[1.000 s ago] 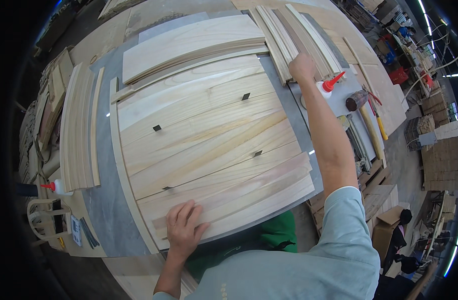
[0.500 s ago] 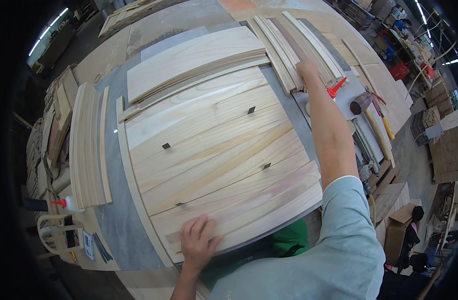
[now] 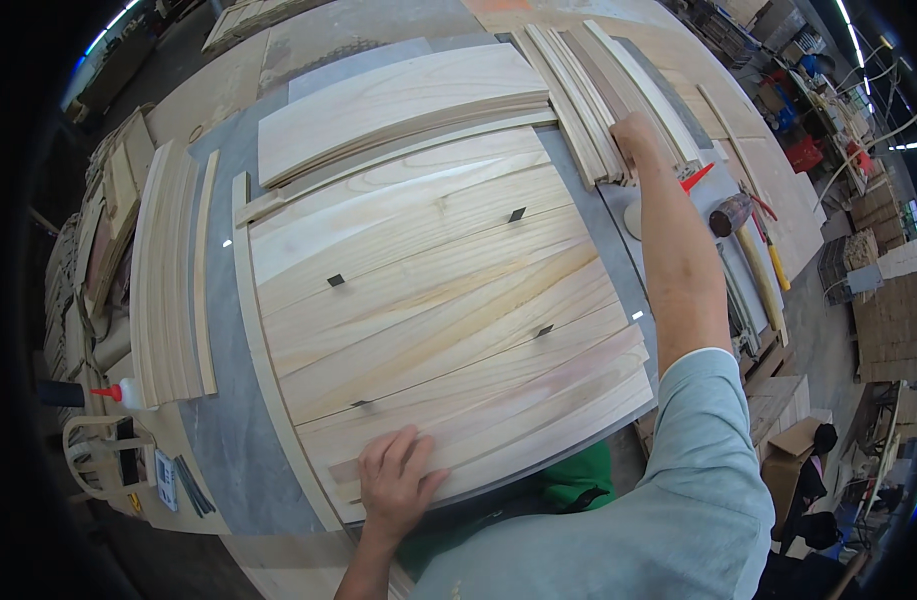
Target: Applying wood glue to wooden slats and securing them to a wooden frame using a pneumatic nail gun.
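Grey workbench top (image 3: 218,440) in a woodworking shop, with plywood sheets and timber offcuts lying round it. A wide panel of pale boards (image 3: 438,320) laid edge to edge covers the middle of the bench; four small dark square marks show on its face. A thin strip (image 3: 268,400) runs along the panel's left edge, touching it.

Left hand (image 3: 396,480): flat, palm down, fingers spread and extended, pressing on the nearest boards at the panel's near edge. It grips nothing.

Right hand (image 3: 633,135): arm stretched across the right side of the panel, hand resting on the near end of a bundle of narrow slats (image 3: 588,95) that lies beyond the panel's far right corner. Fingers curl over the slat ends; whether they close round one slat I cannot tell.

Beyond the panel: a second stack of wide pale boards (image 3: 398,100), close to the panel's far edge. Left of the panel: a stack of narrow boards (image 3: 168,270), apart from it. A glue bottle with red nozzle (image 3: 126,393) lies just beside that stack's near end. Right of the forearm: a wooden-handled mallet (image 3: 743,240).
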`<state>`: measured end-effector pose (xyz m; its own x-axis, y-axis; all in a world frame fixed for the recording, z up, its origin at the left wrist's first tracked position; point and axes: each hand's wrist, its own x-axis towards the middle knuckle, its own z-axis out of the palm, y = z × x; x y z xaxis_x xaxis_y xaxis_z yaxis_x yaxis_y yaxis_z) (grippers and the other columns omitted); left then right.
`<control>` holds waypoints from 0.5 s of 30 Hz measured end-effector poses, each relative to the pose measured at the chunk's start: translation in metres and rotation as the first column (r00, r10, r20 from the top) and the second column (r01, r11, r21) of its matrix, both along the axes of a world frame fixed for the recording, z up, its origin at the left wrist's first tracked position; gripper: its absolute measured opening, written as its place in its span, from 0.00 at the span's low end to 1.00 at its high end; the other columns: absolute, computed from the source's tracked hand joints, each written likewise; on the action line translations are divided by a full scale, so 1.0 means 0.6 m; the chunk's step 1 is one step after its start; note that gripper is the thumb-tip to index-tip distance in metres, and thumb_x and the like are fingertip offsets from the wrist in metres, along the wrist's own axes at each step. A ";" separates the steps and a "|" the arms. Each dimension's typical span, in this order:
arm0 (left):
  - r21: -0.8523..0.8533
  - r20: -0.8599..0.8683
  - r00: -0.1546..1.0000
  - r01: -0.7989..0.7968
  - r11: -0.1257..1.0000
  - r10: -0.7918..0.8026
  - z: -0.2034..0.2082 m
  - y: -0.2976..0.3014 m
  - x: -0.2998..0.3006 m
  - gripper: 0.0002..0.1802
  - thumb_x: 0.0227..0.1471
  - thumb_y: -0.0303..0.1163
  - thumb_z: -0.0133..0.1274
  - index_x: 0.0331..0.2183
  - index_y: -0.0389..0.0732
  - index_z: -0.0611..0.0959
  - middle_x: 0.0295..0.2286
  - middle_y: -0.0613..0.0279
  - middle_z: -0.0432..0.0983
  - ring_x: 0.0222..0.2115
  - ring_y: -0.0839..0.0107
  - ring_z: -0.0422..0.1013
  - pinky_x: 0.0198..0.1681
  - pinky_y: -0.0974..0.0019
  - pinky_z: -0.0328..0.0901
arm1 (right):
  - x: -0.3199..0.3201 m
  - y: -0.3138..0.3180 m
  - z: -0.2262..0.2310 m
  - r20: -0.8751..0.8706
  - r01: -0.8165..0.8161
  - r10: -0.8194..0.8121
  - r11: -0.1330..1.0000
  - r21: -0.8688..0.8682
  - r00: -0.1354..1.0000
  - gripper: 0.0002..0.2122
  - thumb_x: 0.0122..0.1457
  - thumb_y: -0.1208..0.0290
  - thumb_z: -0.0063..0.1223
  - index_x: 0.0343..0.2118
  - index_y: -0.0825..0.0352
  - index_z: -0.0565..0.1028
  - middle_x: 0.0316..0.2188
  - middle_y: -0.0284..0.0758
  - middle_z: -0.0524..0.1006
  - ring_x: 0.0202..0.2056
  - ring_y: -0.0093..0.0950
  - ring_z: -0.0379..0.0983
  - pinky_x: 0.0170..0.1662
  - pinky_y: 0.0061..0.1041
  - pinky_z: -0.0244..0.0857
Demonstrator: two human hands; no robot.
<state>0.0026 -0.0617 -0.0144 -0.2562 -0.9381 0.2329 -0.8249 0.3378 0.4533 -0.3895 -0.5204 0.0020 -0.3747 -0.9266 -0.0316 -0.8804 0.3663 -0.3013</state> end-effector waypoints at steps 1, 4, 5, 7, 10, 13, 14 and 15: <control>-0.001 -0.002 1.000 0.000 1.000 0.000 -0.001 0.000 0.000 0.29 0.36 0.37 0.65 0.44 0.41 0.78 0.46 0.56 0.70 0.46 0.56 0.64 0.49 0.55 0.59 | 0.002 -0.003 0.002 -0.014 -0.017 0.017 1.000 0.013 1.000 0.16 0.48 0.67 0.48 0.35 0.72 0.79 0.38 0.53 0.76 0.44 0.47 0.73 0.47 0.39 0.67; -0.015 -0.002 1.000 -0.005 1.000 0.005 0.000 0.001 0.000 0.29 0.36 0.37 0.65 0.44 0.41 0.78 0.46 0.56 0.70 0.46 0.56 0.64 0.49 0.55 0.59 | 0.011 0.016 0.004 -0.042 0.014 -0.021 0.985 -0.173 0.999 0.15 0.49 0.66 0.48 0.34 0.72 0.79 0.37 0.53 0.77 0.43 0.46 0.74 0.46 0.38 0.68; -0.020 0.000 1.000 0.000 1.000 0.000 0.000 0.003 0.000 0.29 0.36 0.37 0.65 0.44 0.41 0.78 0.46 0.56 0.70 0.46 0.56 0.64 0.49 0.55 0.59 | 0.018 0.024 0.007 -0.050 0.031 -0.045 0.965 -0.259 0.998 0.15 0.50 0.65 0.48 0.33 0.72 0.79 0.36 0.53 0.77 0.42 0.46 0.75 0.46 0.38 0.68; -0.029 0.001 1.000 0.001 1.000 -0.001 0.001 0.007 -0.001 0.29 0.36 0.36 0.65 0.44 0.41 0.78 0.46 0.56 0.71 0.46 0.56 0.65 0.49 0.55 0.59 | 0.019 0.026 0.025 -0.017 0.001 -0.006 0.967 -0.255 1.000 0.15 0.50 0.65 0.48 0.31 0.73 0.79 0.33 0.52 0.77 0.37 0.44 0.76 0.41 0.36 0.69; -0.054 -0.008 1.000 0.006 0.999 -0.007 0.000 0.013 -0.004 0.29 0.36 0.37 0.65 0.44 0.40 0.79 0.46 0.56 0.71 0.46 0.56 0.65 0.49 0.54 0.59 | 0.019 0.053 0.063 0.047 -0.045 0.058 0.969 -0.242 0.997 0.16 0.51 0.63 0.49 0.29 0.76 0.77 0.26 0.51 0.78 0.27 0.38 0.78 0.32 0.33 0.72; -0.060 -0.010 1.000 0.007 0.998 -0.008 -0.009 0.015 -0.005 0.29 0.36 0.36 0.65 0.45 0.40 0.78 0.47 0.54 0.70 0.46 0.54 0.65 0.50 0.54 0.59 | 0.038 0.127 0.096 0.275 -0.103 0.172 0.964 -0.247 0.946 0.15 0.53 0.65 0.49 0.30 0.76 0.75 0.23 0.44 0.78 0.25 0.29 0.77 0.29 0.27 0.70; -0.054 -0.010 1.000 0.003 0.999 -0.003 -0.012 0.019 -0.002 0.30 0.37 0.36 0.64 0.45 0.40 0.78 0.47 0.53 0.70 0.47 0.54 0.65 0.50 0.54 0.59 | 0.046 0.157 0.101 0.268 -0.127 0.221 0.936 -0.329 0.938 0.14 0.53 0.66 0.49 0.31 0.75 0.74 0.24 0.41 0.77 0.26 0.27 0.76 0.29 0.26 0.70; -0.064 -0.032 0.999 -0.016 0.998 0.014 -0.012 0.021 0.001 0.30 0.37 0.35 0.64 0.46 0.40 0.77 0.48 0.51 0.69 0.48 0.52 0.65 0.51 0.53 0.59 | 0.057 0.196 0.103 0.262 -0.155 0.275 0.904 -0.399 0.925 0.13 0.54 0.67 0.49 0.32 0.75 0.73 0.24 0.38 0.76 0.26 0.25 0.75 0.28 0.25 0.69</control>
